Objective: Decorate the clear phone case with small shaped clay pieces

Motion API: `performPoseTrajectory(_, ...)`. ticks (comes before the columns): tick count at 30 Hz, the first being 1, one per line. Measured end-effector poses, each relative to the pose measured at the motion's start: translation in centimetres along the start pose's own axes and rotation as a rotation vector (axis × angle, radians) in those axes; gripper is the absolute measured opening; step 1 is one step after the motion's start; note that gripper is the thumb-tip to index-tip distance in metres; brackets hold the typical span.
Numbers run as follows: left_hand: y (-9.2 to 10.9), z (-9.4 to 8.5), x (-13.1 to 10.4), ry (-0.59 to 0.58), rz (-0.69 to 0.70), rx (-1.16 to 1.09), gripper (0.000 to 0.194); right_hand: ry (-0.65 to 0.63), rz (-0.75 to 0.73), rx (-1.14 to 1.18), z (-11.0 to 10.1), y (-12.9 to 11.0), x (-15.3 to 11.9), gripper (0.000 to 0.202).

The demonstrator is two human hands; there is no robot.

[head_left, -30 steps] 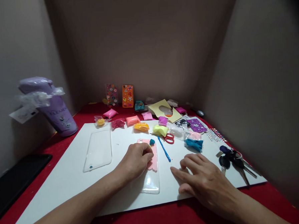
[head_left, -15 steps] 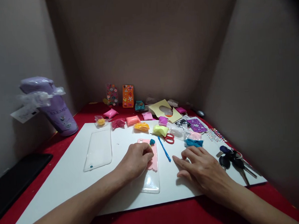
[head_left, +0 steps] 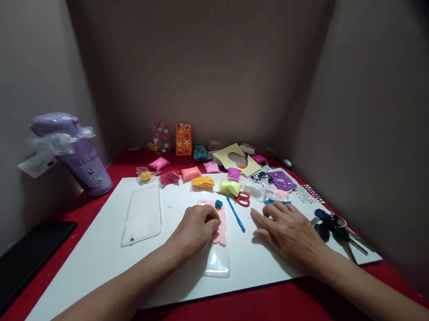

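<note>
Over a clear phone case (head_left: 217, 265) my left hand (head_left: 198, 228) is closed, thumb and fingertips drawn together; what they hold, if anything, is hidden. Pink clay (head_left: 221, 234) with a scalloped lower edge covers the upper part of that case, and a small teal clay piece (head_left: 218, 204) sits near its top. Palm down on the white board, my right hand (head_left: 292, 235) has its fingers spread and holds nothing. Between the hands lies a blue modelling tool (head_left: 235, 213). A teal clay pack (head_left: 277, 202) is partly covered by the right fingertips.
Another clear case (head_left: 141, 214) lies on the white board (head_left: 97, 262) at left. Red scissors (head_left: 243, 199) and colourful clay packs, including a yellow one (head_left: 230, 187), line the back. Keys (head_left: 335, 226) lie at right; a purple wrapped tumbler (head_left: 87, 162) stands at left.
My right hand has shifted slightly to the right and away from me, covering more of the teal pack. My left hand stays in place over the case.
</note>
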State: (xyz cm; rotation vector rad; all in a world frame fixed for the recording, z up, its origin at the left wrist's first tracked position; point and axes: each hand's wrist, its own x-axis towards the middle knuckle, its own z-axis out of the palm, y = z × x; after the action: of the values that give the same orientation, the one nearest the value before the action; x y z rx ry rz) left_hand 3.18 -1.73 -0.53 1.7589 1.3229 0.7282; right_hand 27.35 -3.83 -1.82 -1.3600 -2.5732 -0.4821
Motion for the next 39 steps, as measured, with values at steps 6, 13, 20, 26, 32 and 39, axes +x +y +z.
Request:
performPoseTrajectory(6,0.0,0.1,-0.1,-0.001,0.017,-0.006,0.013,0.015,-0.039,0.099,-0.1,-0.3,-0.3,0.025)
performPoseTrajectory(13,0.1,0.1,-0.2,-0.002,0.02,-0.02,0.013,0.044,0.021,-0.089,-0.2,0.5,0.5,0.028)
performPoseTrajectory(20,0.3,0.1,-0.1,-0.001,0.02,-0.016,0.013,-0.003,-0.009,0.007,-0.3,0.1,0.2,0.021)
performPoseTrajectory(26,0.1,0.2,-0.1,0.0,0.019,-0.026,0.012,0.022,0.018,-0.132,0.0,0.6,1.8,0.029)
performPoseTrajectory(32,0.1,0.2,-0.2,0.001,0.032,-0.037,0.013,0.069,-0.015,-0.067,-0.5,0.2,1.2,0.023)
performPoseTrajectory(39,-0.1,0.2,-0.2,0.011,0.039,-0.015,0.013,0.054,-0.001,-0.143,0.0,0.7,2.6,0.026)
